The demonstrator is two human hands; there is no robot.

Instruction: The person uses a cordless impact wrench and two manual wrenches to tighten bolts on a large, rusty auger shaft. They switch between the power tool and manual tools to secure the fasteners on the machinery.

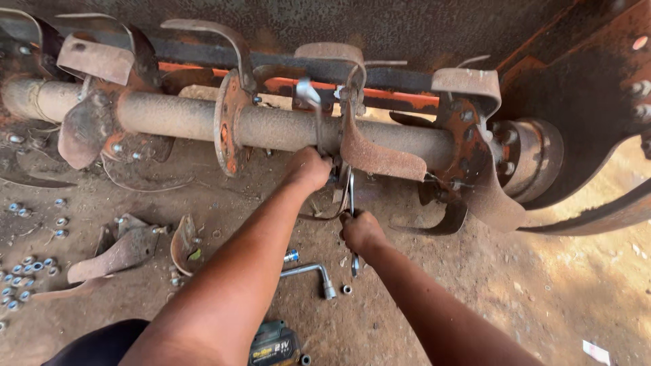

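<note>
1. The rotor shaft [285, 125] is rusty metal, rough and matt, caked with dried soil.
2. The curved tiller blades [380, 152] are pitted brown steel, dull, with orange paint left on the flange [227, 125].
3. The spanner [310, 95] is bare metal, smooth and shiny.
4. The L-shaped socket wrench [312, 272] on the ground is bright, polished metal.
5. The nuts [27, 264] near the ground's left edge look glossy.
6. The ground [529, 285] is dry, grainy earth.
</note>
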